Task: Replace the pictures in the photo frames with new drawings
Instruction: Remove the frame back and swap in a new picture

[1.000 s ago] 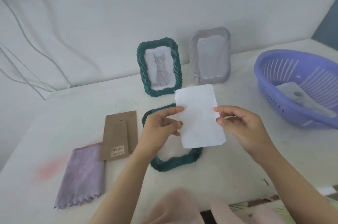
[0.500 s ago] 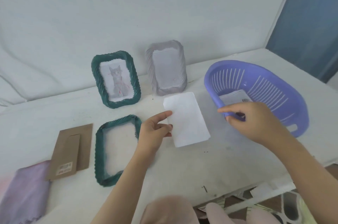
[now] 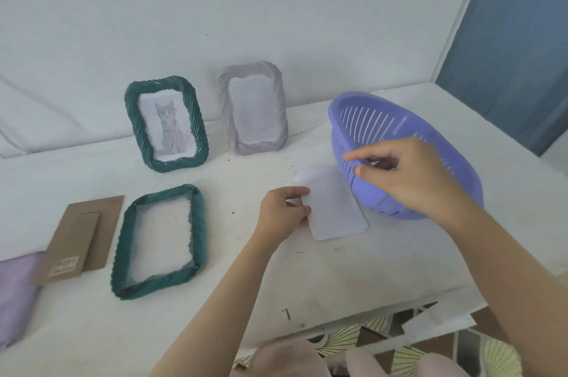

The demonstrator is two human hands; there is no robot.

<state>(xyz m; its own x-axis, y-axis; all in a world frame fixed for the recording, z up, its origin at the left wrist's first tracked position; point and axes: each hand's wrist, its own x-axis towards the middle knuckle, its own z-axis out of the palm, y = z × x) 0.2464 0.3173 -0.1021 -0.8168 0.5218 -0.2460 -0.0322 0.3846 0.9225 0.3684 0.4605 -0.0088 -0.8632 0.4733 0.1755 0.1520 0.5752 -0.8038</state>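
Right hand (image 3: 412, 176) has reached the basket (image 3: 399, 124), seemingly gripping its rim; left hand (image 3: 282, 213) pinches paper (image 3: 335, 207) pointing away.

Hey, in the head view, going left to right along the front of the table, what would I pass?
Cloth → cardboard back → empty green frame → left hand → paper → basket.

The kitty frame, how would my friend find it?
Look at the back of the white table, by the wall. Two frames stand there; the kitty frame is the left, green one. Only it shows a grey cat; the other green frame lies flat.
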